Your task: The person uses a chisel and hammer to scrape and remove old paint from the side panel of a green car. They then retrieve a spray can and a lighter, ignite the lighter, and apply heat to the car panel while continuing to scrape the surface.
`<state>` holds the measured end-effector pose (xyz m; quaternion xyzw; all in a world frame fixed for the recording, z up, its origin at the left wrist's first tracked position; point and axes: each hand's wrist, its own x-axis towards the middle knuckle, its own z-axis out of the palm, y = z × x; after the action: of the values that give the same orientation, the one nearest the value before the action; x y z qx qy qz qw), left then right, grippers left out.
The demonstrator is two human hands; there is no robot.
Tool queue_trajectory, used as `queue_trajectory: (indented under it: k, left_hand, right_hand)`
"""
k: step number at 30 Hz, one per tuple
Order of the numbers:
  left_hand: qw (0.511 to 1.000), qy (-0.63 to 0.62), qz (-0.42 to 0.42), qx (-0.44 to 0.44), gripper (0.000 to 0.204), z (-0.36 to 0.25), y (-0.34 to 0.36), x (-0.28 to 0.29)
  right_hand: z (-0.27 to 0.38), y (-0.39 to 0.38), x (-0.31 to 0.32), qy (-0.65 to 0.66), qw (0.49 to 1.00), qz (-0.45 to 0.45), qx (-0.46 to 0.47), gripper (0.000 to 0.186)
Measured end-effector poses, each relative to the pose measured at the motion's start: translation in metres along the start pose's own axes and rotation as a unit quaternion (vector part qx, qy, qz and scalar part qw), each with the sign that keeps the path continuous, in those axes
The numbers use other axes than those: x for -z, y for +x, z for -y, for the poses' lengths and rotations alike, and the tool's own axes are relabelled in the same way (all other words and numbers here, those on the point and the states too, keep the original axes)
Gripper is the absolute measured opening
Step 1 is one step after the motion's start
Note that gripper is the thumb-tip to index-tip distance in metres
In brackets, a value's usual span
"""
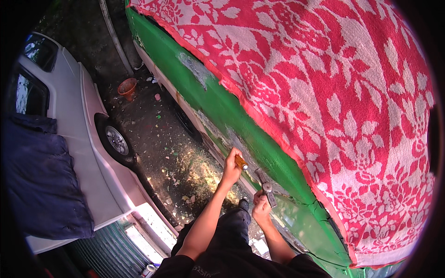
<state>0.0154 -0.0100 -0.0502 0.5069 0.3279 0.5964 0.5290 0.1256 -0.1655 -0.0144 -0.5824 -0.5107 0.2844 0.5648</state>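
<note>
My left hand is curled tight round an orange-handled tool, fingers wrapped on the grip and nothing spread; its working end points toward the green car body, though I cannot tell whether the tip touches the panel; my right hand is closed low on a grey metal hammer, the head raised just above the knuckles and lying close to the panel's lower edge. I judge both tools stiff and hard; the hammer head-heavy, best gripped well down the shaft as it is now; the orange handle smooth and likely to slip if my palm sweats, so a full fist suits it. The two tools sit just beside each other against the car's flank, where grey patches show through the green paint; above lies a red and white floral blanket, soft and draped over the roof; to my left a white car and an orange pot on littered ground.
</note>
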Motion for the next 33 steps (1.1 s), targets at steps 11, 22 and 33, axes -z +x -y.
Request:
queue_trajectory:
  k: [11, 22, 33]
  left_hand:
    - [0.999, -0.003, 0.026, 0.022, 0.032, 0.005, 0.004, 0.004]
    - [0.999, -0.021, 0.019, 0.023, 0.037, 0.007, 0.008, 0.008]
    - [0.999, -0.006, 0.016, 0.028, 0.037, 0.012, 0.008, 0.008]
  right_hand:
    - [0.021, 0.009, -0.006, -0.119, 0.99, 0.049, -0.055, 0.022]
    - [0.016, -0.002, -0.01, 0.066, 0.997, -0.034, -0.024, 0.026]
    - [0.018, 0.024, -0.014, -0.134, 0.99, 0.024, -0.026, 0.045]
